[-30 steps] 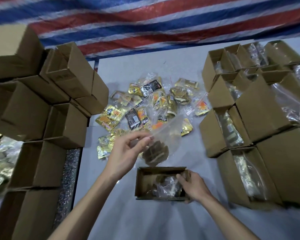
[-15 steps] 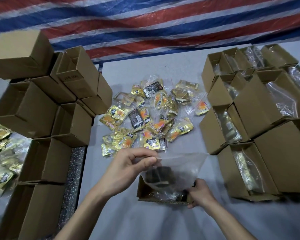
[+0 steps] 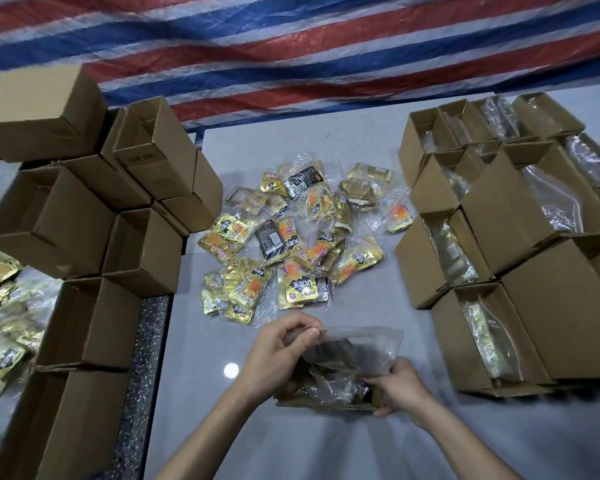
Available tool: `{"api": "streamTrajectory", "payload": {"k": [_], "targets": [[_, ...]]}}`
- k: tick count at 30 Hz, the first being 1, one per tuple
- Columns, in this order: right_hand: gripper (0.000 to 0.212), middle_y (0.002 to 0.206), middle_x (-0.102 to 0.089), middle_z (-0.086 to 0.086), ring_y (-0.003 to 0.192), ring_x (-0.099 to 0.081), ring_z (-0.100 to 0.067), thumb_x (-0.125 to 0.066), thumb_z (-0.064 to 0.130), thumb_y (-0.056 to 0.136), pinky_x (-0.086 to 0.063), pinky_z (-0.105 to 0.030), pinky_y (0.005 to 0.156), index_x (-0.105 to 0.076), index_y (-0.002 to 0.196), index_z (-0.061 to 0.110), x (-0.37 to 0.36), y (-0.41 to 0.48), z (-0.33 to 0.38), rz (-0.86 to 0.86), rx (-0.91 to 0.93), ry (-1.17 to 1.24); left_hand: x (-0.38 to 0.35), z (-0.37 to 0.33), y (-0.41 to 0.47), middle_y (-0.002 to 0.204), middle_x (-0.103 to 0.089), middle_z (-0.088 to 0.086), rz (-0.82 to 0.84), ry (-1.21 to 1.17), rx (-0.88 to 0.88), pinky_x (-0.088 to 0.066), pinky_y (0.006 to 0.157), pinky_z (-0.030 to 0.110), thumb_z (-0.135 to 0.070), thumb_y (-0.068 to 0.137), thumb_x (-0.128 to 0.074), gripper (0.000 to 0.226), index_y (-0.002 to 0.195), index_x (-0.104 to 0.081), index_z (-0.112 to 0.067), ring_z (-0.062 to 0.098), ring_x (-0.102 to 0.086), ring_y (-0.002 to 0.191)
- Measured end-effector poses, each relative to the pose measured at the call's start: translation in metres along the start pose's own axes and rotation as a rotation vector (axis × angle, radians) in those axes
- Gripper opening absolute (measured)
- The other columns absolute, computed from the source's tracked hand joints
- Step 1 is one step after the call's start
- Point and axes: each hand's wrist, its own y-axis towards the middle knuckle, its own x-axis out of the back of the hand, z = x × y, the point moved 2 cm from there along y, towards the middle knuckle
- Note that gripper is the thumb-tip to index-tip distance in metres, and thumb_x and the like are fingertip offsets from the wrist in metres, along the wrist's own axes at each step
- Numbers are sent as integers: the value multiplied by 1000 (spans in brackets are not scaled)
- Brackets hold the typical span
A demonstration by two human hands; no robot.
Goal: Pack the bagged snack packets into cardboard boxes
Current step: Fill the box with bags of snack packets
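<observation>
Left hand: we find the left hand (image 3: 278, 358) raised over the near left end of the small cardboard box (image 3: 326, 403), forearm entering from the lower left, wrist bent inward. Thumb and fingers are pinched closed on the upper left corner of the clear plastic bag (image 3: 357, 355).

Right hand: we note the right hand (image 3: 400, 386) at the box's right end, forearm coming in from the lower right. Its fingers curl around the bag's lower right edge and the box wall; whether they grip both we cannot tell.

Bag: it sits partly inside the open box, its top standing above the rim and dark packets showing through the plastic.

Box position: it rests on the grey table (image 3: 395, 445), near the front edge, between both hands.

Loose stock: a heap of bagged snack packets (image 3: 291, 247) lies further back on the table, apart from the hands.

Empty boxes: stacked cartons (image 3: 84, 209) stand to the left.

Filled boxes: open cartons with bags inside (image 3: 499, 237) stand in rows to the right.

Backdrop: a striped tarpaulin (image 3: 291, 46) hangs behind.
</observation>
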Motion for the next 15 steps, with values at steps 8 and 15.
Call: {"api": "streamTrajectory", "payload": {"k": [8, 15], "targets": [[31, 106, -67, 5, 95, -66, -22, -76, 15, 78, -58, -37, 49, -64, 106, 23, -6, 1, 7, -48, -91, 0, 9, 9, -2, 91, -72, 0, -134, -14, 46, -55, 87, 38, -6, 97, -59, 13, 92, -68, -13, 18, -69, 95], [31, 104, -67, 3, 85, -69, -21, -72, 41, 85, -58, -32, 50, -62, 106, 20, -14, 1, 7, -95, -57, 4, -7, 22, -9, 81, -64, -5, -144, 144, 22, -43, 73, 11, -1, 97, -57, 12, 89, -63, -9, -3, -58, 77]]}}
